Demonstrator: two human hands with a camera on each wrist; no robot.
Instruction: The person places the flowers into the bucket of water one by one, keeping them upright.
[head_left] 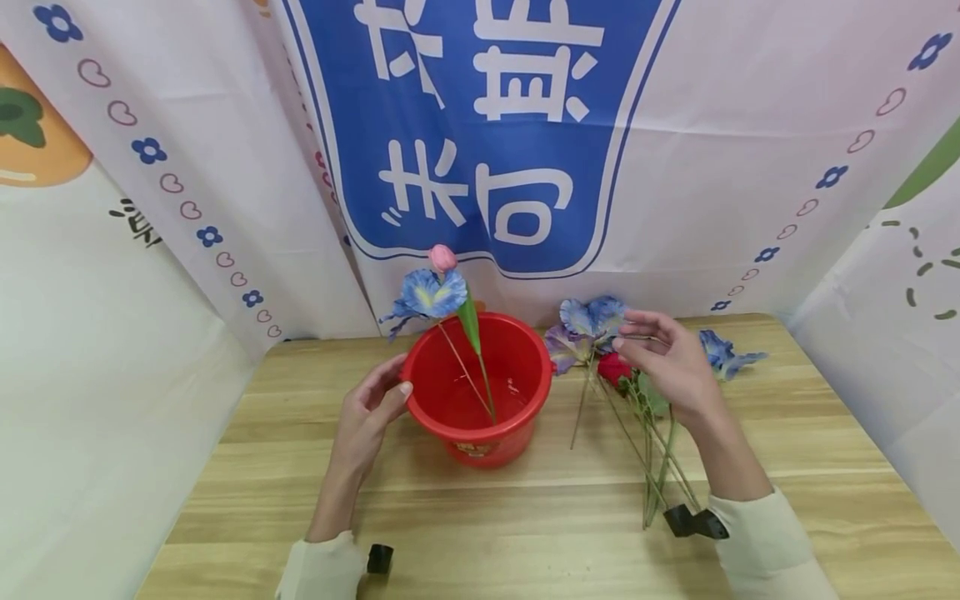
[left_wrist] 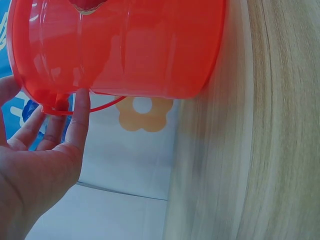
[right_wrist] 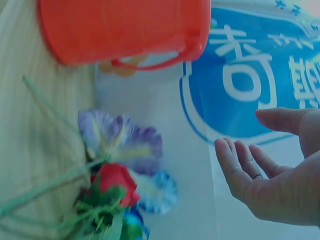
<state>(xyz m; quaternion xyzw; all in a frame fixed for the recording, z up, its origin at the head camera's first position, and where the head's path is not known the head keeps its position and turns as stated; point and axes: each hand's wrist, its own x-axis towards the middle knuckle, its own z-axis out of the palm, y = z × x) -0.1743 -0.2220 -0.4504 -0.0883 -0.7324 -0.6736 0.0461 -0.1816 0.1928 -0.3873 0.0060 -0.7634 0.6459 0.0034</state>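
Observation:
A red bucket (head_left: 480, 433) stands on the wooden table, holding a blue iris (head_left: 433, 293) and a pink tulip (head_left: 442, 257) whose stems lean inside it. My left hand (head_left: 367, 412) grips the bucket's left side, thumb at the rim and fingers against the outer wall by the handle joint (left_wrist: 55, 107). To the right of the bucket, my right hand (head_left: 667, 362) hovers over loose artificial flowers, its fingers (right_wrist: 232, 167) spread from the thumb with nothing between them. Beneath it lie a red rose (right_wrist: 117, 182), a purple iris (right_wrist: 120, 140) and a blue iris (head_left: 592, 317).
Another blue flower (head_left: 727, 354) lies at the back right of the table (head_left: 300, 467). Several green stems (head_left: 652, 467) point toward the front edge. Behind the table hangs a white cloth with a blue lettered panel (head_left: 450, 108), close to the bucket's back.

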